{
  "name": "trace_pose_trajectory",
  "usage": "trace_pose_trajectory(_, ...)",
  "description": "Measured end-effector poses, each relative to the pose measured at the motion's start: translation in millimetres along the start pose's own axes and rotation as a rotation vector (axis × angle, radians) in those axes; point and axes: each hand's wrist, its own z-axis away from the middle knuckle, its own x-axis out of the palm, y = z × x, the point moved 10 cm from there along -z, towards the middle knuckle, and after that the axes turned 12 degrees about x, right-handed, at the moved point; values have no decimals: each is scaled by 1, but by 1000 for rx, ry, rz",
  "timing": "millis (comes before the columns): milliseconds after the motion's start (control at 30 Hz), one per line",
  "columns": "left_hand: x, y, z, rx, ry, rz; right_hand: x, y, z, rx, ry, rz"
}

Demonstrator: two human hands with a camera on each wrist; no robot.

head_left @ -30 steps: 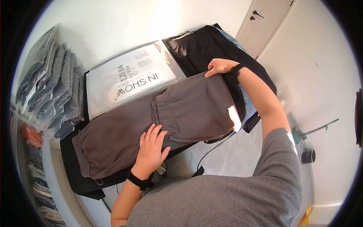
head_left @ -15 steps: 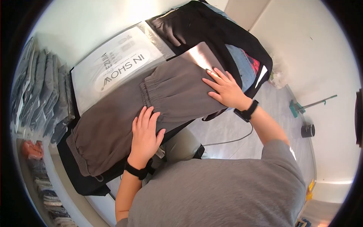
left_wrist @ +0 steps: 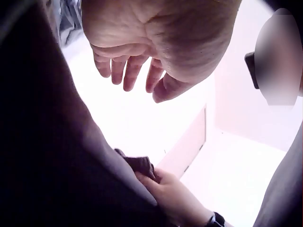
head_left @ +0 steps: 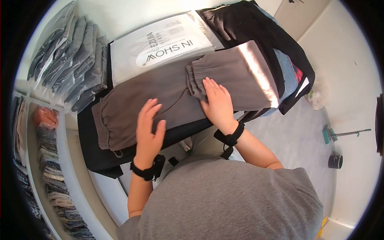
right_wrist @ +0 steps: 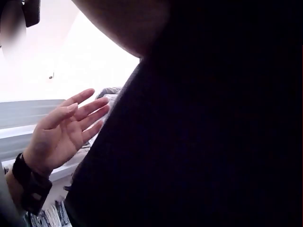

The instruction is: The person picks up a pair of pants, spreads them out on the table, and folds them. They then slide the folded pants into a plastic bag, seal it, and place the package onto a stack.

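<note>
Folded grey-brown trousers (head_left: 152,92) lie lengthwise in front of me, with a gathered elastic end at the left and another elastic edge (head_left: 195,80) folded over the middle. My right hand (head_left: 219,104) grips that middle edge, fingers on top and thumb at the near side. The left wrist view shows bunched fabric (left_wrist: 142,165) at this hand's fingers. Above the left half of the trousers my left hand (head_left: 150,130) hovers with its fingers loosely spread, holding nothing. A thin cord (head_left: 176,103) runs across the cloth between the hands.
Behind the trousers lies a white printed plastic bag (head_left: 160,48). Black garments (head_left: 244,24) and blue denim (head_left: 286,74) pile up at the right. Bagged clothes (head_left: 68,60) stand stacked at the left, above shelves of folded clothes (head_left: 60,188).
My right hand has moved left from the far right part of the trousers to the middle elastic edge. The left hand has lifted off the cloth. The head view has shifted.
</note>
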Motion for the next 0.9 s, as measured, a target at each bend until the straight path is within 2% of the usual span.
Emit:
trace_pose_trajectory(33,-17,-4,9,-36,40,-37,0,0,-1,-5,-8,-7)
trace_pose_trajectory(100,-56,-11,27,-58,162,-192,-9,12,-7,103,10,-209)
trace_pose_trajectory(167,-96,-24,51,-121,302,-350,-17,4,-7,59,68,-197)
trace_pose_trajectory(233,-132,-43,79,-380,375,-680,0,-12,-4,-94,-88,-157)
trace_pose_trajectory(267,-143,-55,92,-399,346,-834,10,-17,1,-134,-155,-52)
trace_pose_trajectory(300,-150,-69,101,-401,349,-840,10,-19,1,-139,-155,-56)
trace_pose_trajectory(367,-156,-118,132,-769,227,-740,9,-20,-1,-121,-158,-20)
trace_pose_trajectory(400,-153,-129,136,-781,260,-554,8,-22,0,-128,-159,-30)
trace_pose_trajectory(433,-156,-132,137,-784,266,-564,8,-23,2,-136,-158,17)
trace_pose_trajectory(500,-155,-137,141,-958,281,-429,5,-26,4,-152,-159,52)
trace_pose_trajectory(567,-169,-145,145,-973,362,-353,5,-28,4,-179,-192,116)
trace_pose_trajectory(633,-149,-154,151,-1164,366,177,7,-27,4,-183,-214,104)
trace_pose_trajectory(667,-138,-160,144,-1119,345,416,6,-27,5,-187,-215,103)
trace_pose_trajectory(700,-141,-163,144,-1116,340,414,5,-26,5,-191,-215,104)
trace_pose_trajectory(767,-129,-158,120,-955,469,863,4,-25,7,-197,-194,110)
trace_pose_trajectory(833,-141,-140,85,-847,646,994,4,-24,7,-194,-161,117)
trace_pose_trajectory(900,-146,-115,38,-702,643,1111,5,-23,9,-205,-134,123)
